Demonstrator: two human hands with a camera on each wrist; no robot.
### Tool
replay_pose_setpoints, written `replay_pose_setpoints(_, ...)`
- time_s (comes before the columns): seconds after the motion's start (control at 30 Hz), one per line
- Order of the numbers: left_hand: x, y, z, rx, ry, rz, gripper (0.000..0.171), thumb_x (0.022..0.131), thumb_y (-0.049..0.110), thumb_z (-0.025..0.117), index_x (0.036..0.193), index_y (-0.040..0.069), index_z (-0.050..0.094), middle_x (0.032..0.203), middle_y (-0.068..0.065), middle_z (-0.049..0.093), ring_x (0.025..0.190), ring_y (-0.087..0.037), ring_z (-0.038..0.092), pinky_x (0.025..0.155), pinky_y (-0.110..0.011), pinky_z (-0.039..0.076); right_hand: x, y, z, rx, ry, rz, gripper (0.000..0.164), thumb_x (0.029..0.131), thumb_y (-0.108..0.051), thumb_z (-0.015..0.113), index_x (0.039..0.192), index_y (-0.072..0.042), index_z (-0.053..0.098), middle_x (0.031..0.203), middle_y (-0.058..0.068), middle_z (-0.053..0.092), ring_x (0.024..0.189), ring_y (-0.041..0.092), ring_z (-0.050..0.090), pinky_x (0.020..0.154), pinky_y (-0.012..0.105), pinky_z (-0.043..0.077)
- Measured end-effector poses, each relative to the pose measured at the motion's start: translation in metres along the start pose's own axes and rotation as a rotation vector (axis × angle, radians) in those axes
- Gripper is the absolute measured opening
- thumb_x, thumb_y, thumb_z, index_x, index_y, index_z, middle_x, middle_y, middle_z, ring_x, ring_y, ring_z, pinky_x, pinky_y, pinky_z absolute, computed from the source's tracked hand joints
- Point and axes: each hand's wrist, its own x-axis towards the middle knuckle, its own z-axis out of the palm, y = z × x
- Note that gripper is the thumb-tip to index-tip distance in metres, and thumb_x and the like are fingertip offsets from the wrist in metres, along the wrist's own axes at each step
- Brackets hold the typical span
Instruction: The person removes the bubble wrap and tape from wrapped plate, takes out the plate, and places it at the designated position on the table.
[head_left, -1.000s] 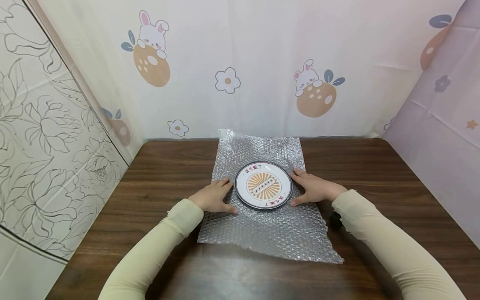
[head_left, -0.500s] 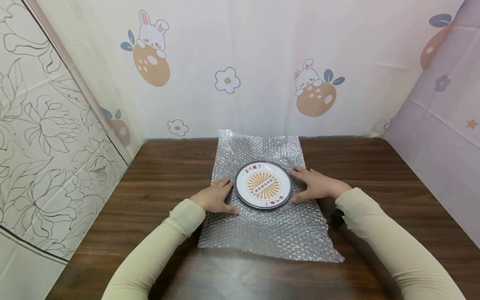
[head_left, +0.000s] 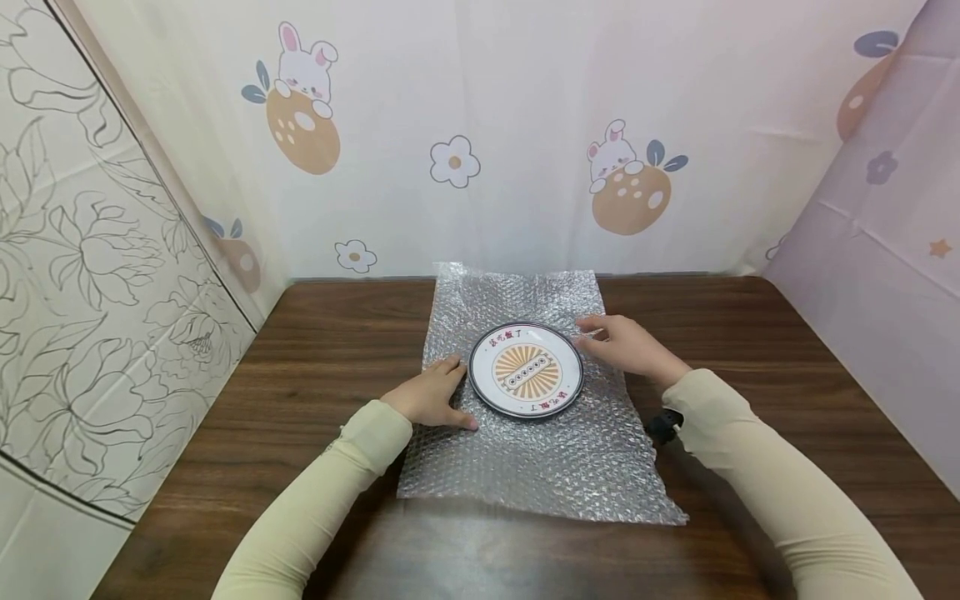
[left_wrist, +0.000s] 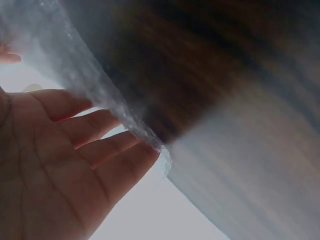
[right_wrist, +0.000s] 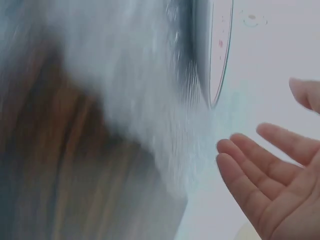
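Note:
A round white plate point(head_left: 525, 400) with a dark rim, red characters and an orange sunburst lies face up on a sheet of bubble wrap point(head_left: 540, 471). Beside its left rim, my left hand point(head_left: 427, 396) rests on the wrap with the fingers spread. The left wrist view has that hand's fingers point(left_wrist: 125, 162) straight along the edge of the wrap. My right hand point(head_left: 630, 346) is at the plate's upper right rim, raised a little, its fingers loosely extended. In the right wrist view the right palm point(right_wrist: 285, 190) holds nothing, and the plate's edge point(right_wrist: 220, 55) shows apart from the fingertips.
The bubble wrap spreads over a dark brown wooden table point(head_left: 352, 333), its far edge reaching the table's back. A printed curtain point(head_left: 525, 83) hangs behind. A flower-patterned panel point(head_left: 97, 250) stands on the left. A small black device point(head_left: 663, 426) sits under the right wrist.
My right hand has lifted off the wrap beside the plate and shifted slightly toward the back, its fingers drawing closer together. The left hand and the plate stay almost in place.

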Motion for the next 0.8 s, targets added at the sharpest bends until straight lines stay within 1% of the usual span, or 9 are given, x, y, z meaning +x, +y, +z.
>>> replay_pose_setpoints(0.1, 0.0, 0.001, 0.0, -0.008, 0.001, 0.001, 0.104, 0.081, 0.059, 0.071, 0.155, 0.003, 0.023, 0.164, -0.015, 0.013, 0.152, -0.035, 0.013, 0.123, -0.047, 0.02, 0.002, -0.002, 0.005, 0.061, 0.051, 0.038, 0.049, 0.1, -0.032, 0.055, 0.137, 0.001, 0.055, 0.133, 0.023, 0.059, 0.109, 0.036, 0.063, 0.081, 0.043, 0.057)
replay_pose_setpoints(0.17, 0.0, 0.001, 0.001, -0.013, 0.003, 0.003, 0.104, 0.081, 0.058, 0.072, 0.155, 0.003, 0.024, 0.164, -0.015, 0.014, 0.152, -0.035, 0.014, 0.123, -0.047, 0.02, 0.003, -0.003, 0.008, 0.091, 0.078, 0.066, 0.049, 0.101, -0.032, 0.054, 0.137, 0.001, 0.054, 0.129, 0.024, 0.06, 0.108, 0.036, 0.063, 0.081, 0.044, 0.056)
replay_pose_setpoints(0.23, -0.001, 0.001, 0.001, -0.014, 0.003, 0.004, 0.104, 0.081, 0.058, 0.071, 0.155, 0.003, 0.024, 0.164, -0.016, 0.014, 0.152, -0.035, 0.014, 0.123, -0.047, 0.021, 0.004, -0.003, 0.012, 0.112, 0.096, 0.092, 0.048, 0.101, -0.031, 0.053, 0.138, 0.001, 0.053, 0.13, 0.024, 0.059, 0.111, 0.037, 0.062, 0.084, 0.046, 0.055)
replay_pose_setpoints(0.37, -0.001, 0.001, 0.001, -0.011, 0.001, 0.003, 0.104, 0.081, 0.059, 0.071, 0.155, 0.002, 0.024, 0.164, -0.016, 0.014, 0.152, -0.034, 0.014, 0.123, -0.046, 0.021, 0.005, 0.0, 0.019, 0.112, 0.11, 0.132, 0.047, 0.102, -0.027, 0.052, 0.14, 0.0, 0.051, 0.131, 0.025, 0.058, 0.116, 0.04, 0.059, 0.089, 0.049, 0.053)
replay_pose_setpoints(0.43, -0.001, 0.001, 0.001, -0.014, -0.002, 0.002, 0.104, 0.081, 0.058, 0.071, 0.155, 0.002, 0.023, 0.164, -0.016, 0.013, 0.152, -0.034, 0.014, 0.123, -0.046, 0.02, 0.006, 0.001, 0.023, 0.102, 0.111, 0.143, 0.047, 0.102, -0.027, 0.052, 0.139, 0.002, 0.051, 0.128, 0.026, 0.059, 0.115, 0.041, 0.06, 0.088, 0.048, 0.054)
replay_pose_setpoints(0.57, -0.001, 0.0, 0.001, -0.018, -0.007, 0.003, 0.105, 0.081, 0.058, 0.071, 0.155, 0.003, 0.023, 0.164, -0.016, 0.013, 0.152, -0.034, 0.013, 0.123, -0.046, 0.02, 0.008, 0.004, 0.028, 0.12, 0.094, 0.187, 0.045, 0.101, -0.024, 0.053, 0.135, 0.004, 0.053, 0.12, 0.026, 0.064, 0.097, 0.033, 0.068, 0.076, 0.038, 0.057)
replay_pose_setpoints(0.67, -0.001, 0.0, 0.001, -0.022, -0.009, 0.004, 0.105, 0.082, 0.058, 0.071, 0.155, 0.003, 0.022, 0.164, -0.016, 0.012, 0.152, -0.034, 0.013, 0.123, -0.046, 0.02, 0.008, 0.005, 0.031, 0.154, 0.072, 0.232, 0.04, 0.1, -0.021, 0.054, 0.131, 0.005, 0.056, 0.111, 0.023, 0.066, 0.082, 0.024, 0.069, 0.067, 0.031, 0.056)
replay_pose_setpoints(0.73, -0.001, 0.001, 0.0, -0.023, -0.008, 0.005, 0.105, 0.081, 0.058, 0.071, 0.155, 0.003, 0.022, 0.164, -0.016, 0.012, 0.152, -0.034, 0.013, 0.123, -0.046, 0.021, 0.008, 0.004, 0.032, 0.167, 0.063, 0.256, 0.036, 0.1, -0.019, 0.054, 0.126, 0.005, 0.059, 0.105, 0.02, 0.067, 0.078, 0.019, 0.067, 0.066, 0.029, 0.056)
replay_pose_setpoints(0.8, -0.001, 0.001, 0.0, -0.022, -0.01, 0.005, 0.105, 0.082, 0.058, 0.071, 0.155, 0.003, 0.022, 0.165, -0.016, 0.012, 0.152, -0.035, 0.012, 0.123, -0.046, 0.02, 0.008, 0.004, 0.033, 0.17, 0.054, 0.279, 0.032, 0.1, -0.018, 0.054, 0.121, 0.004, 0.063, 0.099, 0.018, 0.067, 0.075, 0.017, 0.066, 0.066, 0.029, 0.057)
